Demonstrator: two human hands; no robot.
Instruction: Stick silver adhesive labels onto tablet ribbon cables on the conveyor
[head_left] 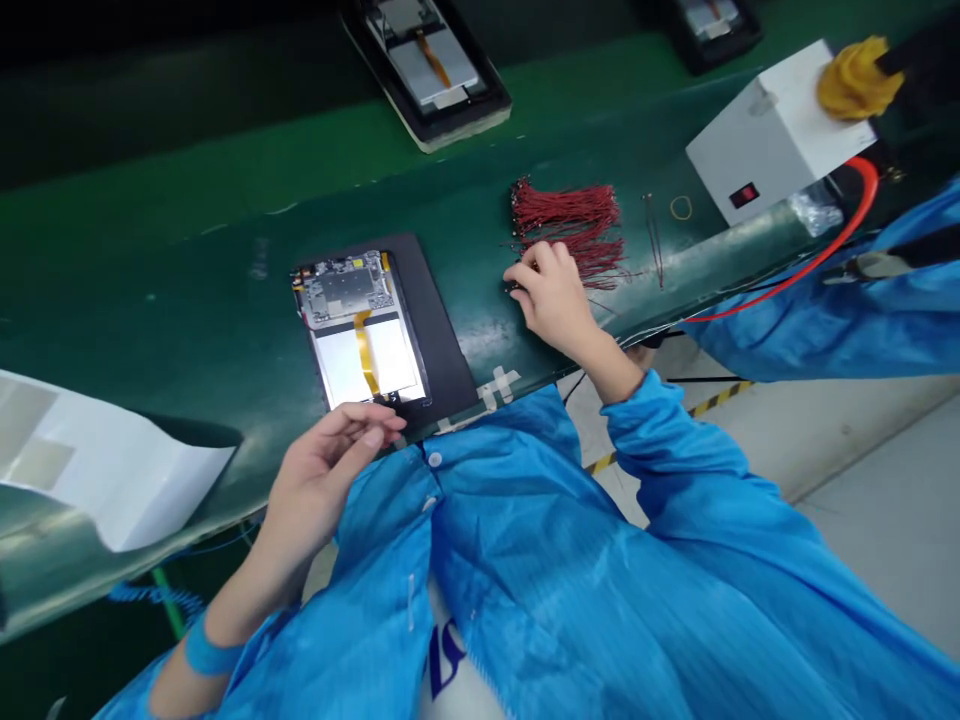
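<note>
An opened tablet (361,330) with a bare circuit board and an orange flex strip lies on a black mat (435,320) on the green bench. My left hand (322,480) rests at the tablet's near edge, fingers curled together against its bottom corner. My right hand (551,295) reaches to a bundle of short red wires (574,230), fingertips pinched at the bundle's near left end. What the fingers grip there is too small to make out. Both arms wear blue sleeves.
A white box (772,135) with a red switch and a red cable (840,240) stands at the right. White sheets (97,460) lie at the left. Two more opened devices (431,65) sit on the far belt. Another person's blue sleeve (847,310) is at the right.
</note>
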